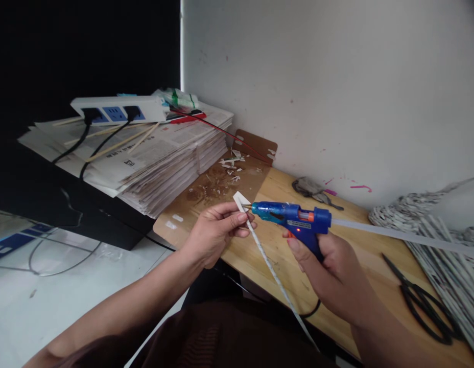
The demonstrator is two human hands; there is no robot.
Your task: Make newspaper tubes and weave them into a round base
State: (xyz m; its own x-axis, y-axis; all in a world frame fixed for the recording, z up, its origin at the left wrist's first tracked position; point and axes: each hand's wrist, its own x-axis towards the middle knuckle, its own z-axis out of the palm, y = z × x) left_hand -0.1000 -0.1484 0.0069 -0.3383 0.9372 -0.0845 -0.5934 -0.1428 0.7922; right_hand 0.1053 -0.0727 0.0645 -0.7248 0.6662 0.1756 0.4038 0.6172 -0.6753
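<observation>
A blue hot glue gun is gripped in my right hand, its small red light lit. Its nozzle points left and meets the loose paper flap at the upper end of a thin rolled paper tube. Between thumb and fingers my left hand pinches that tube just below the flap. From there the tube slants down to the right toward my lap. A long translucent glue stick sticks out of the gun's back end.
Black scissors lie on the wooden table, beside a bundle of paper tubes. On the left, a power strip rests on stacked newspapers. Paper scraps litter a brown board. A grey rag lies near the wall.
</observation>
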